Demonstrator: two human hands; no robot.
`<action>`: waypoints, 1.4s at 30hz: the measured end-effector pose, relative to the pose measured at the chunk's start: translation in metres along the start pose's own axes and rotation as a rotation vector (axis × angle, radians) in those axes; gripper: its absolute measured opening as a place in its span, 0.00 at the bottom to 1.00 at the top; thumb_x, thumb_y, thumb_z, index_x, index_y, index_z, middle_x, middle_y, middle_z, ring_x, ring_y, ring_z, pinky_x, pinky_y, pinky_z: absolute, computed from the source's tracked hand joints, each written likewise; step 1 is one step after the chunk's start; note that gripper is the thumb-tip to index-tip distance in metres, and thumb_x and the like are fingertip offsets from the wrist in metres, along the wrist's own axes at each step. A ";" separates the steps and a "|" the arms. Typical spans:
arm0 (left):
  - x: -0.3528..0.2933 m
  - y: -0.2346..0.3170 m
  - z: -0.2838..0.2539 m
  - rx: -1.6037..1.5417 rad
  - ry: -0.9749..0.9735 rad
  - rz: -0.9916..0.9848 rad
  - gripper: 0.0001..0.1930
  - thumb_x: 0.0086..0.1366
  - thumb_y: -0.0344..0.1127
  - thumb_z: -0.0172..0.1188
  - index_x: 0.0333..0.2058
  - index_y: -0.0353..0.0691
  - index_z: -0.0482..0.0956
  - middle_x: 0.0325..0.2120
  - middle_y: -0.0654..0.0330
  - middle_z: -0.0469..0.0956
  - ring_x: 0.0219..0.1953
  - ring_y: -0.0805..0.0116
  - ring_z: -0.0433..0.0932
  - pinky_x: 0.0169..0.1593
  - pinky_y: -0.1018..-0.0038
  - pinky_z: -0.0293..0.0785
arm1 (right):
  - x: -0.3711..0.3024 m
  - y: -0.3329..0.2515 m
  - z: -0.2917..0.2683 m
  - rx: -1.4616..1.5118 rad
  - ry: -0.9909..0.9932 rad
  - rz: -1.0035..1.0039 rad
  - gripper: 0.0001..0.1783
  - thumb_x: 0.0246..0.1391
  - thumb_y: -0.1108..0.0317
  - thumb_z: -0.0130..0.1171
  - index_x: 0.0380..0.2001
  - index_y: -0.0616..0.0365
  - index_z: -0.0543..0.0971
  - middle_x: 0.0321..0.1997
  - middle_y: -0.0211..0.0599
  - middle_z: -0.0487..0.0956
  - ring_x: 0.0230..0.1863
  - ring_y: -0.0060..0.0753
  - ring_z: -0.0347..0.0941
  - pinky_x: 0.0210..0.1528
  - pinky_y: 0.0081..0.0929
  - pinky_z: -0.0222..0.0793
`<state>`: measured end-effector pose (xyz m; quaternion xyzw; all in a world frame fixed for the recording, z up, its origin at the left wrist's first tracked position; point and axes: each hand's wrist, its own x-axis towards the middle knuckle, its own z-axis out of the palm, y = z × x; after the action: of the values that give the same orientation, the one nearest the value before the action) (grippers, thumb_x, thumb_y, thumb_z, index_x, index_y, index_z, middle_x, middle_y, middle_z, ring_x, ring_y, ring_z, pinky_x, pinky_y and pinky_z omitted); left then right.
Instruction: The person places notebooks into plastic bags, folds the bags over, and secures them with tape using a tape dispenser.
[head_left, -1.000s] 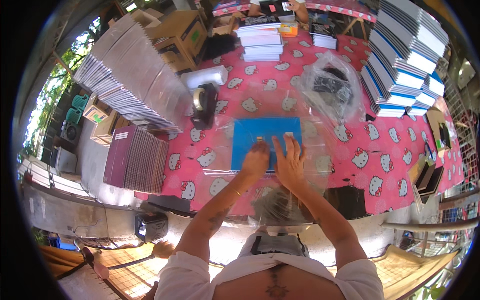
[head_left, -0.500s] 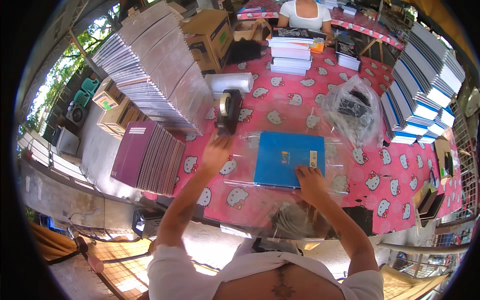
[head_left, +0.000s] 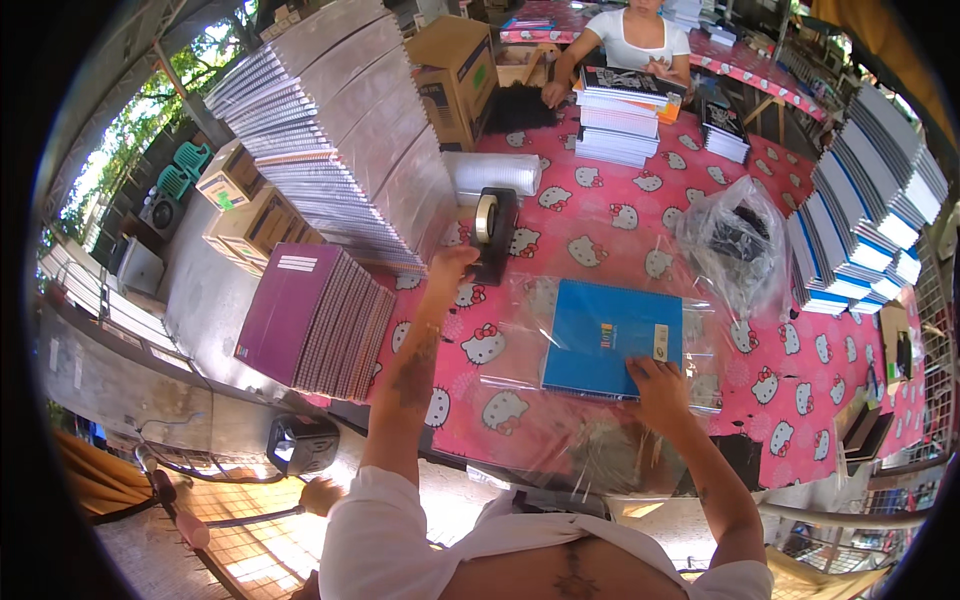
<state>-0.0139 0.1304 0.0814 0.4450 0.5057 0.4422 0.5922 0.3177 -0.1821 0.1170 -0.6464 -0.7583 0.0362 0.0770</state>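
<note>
A blue spiral notebook lies on a sheet of clear plastic in front of me. My right hand rests on its lower right part, fingers stretched flat over the cover and near edge. To the left, my left hand is beside the near end of a black tape dispenser, which carries a roll of tape. The left fingers are drawn together; anything between them is too small to make out.
Tall notebook stacks stand left and right, with purple notebooks at the near left. A crumpled plastic bag lies right of the blue notebook. Across the pink tablecloth, a co-worker sits behind another notebook stack.
My left hand has moved from the dispenser's near end to its left side. My right hand stays on the notebook. The co-worker's arm now reaches toward a black fuzzy item; the whole view has shifted.
</note>
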 end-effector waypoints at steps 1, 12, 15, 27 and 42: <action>-0.012 -0.012 0.002 0.003 -0.010 -0.003 0.09 0.62 0.37 0.65 0.37 0.40 0.79 0.27 0.65 0.77 0.22 0.74 0.71 0.40 0.68 0.78 | -0.002 0.002 0.000 -0.004 0.009 0.009 0.43 0.33 0.49 0.75 0.55 0.56 0.77 0.49 0.34 0.74 0.50 0.40 0.75 0.55 0.38 0.66; -0.086 0.040 0.023 1.120 0.222 0.399 0.11 0.61 0.35 0.63 0.34 0.31 0.85 0.26 0.58 0.84 0.30 0.69 0.83 0.32 0.72 0.77 | -0.007 0.014 0.007 0.059 0.077 -0.047 0.37 0.36 0.53 0.74 0.50 0.62 0.77 0.49 0.38 0.74 0.53 0.41 0.73 0.56 0.38 0.66; -0.150 0.014 0.113 0.494 -0.293 0.284 0.12 0.62 0.37 0.65 0.34 0.32 0.85 0.26 0.57 0.84 0.29 0.72 0.83 0.33 0.75 0.77 | -0.006 0.012 0.006 0.080 0.078 -0.094 0.37 0.35 0.53 0.75 0.48 0.62 0.77 0.48 0.38 0.74 0.52 0.40 0.74 0.57 0.39 0.65; -0.194 -0.033 0.210 1.467 -0.250 0.104 0.26 0.61 0.58 0.63 0.40 0.38 0.82 0.36 0.48 0.84 0.40 0.47 0.83 0.41 0.53 0.77 | 0.001 0.032 0.011 0.184 0.149 -0.097 0.33 0.42 0.44 0.71 0.48 0.54 0.78 0.46 0.36 0.74 0.53 0.40 0.72 0.52 0.42 0.63; -0.291 -0.122 0.226 -0.350 0.191 -0.347 0.21 0.62 0.46 0.68 0.45 0.40 0.71 0.31 0.64 0.72 0.32 0.70 0.76 0.34 0.65 0.75 | 0.183 0.131 0.022 0.390 -0.503 0.002 0.40 0.62 0.31 0.44 0.54 0.58 0.80 0.62 0.55 0.73 0.67 0.53 0.66 0.63 0.42 0.65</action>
<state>0.1910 -0.1966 0.0433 0.1986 0.5438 0.4550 0.6766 0.4143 0.0202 0.0874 -0.5908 -0.7318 0.3396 0.0098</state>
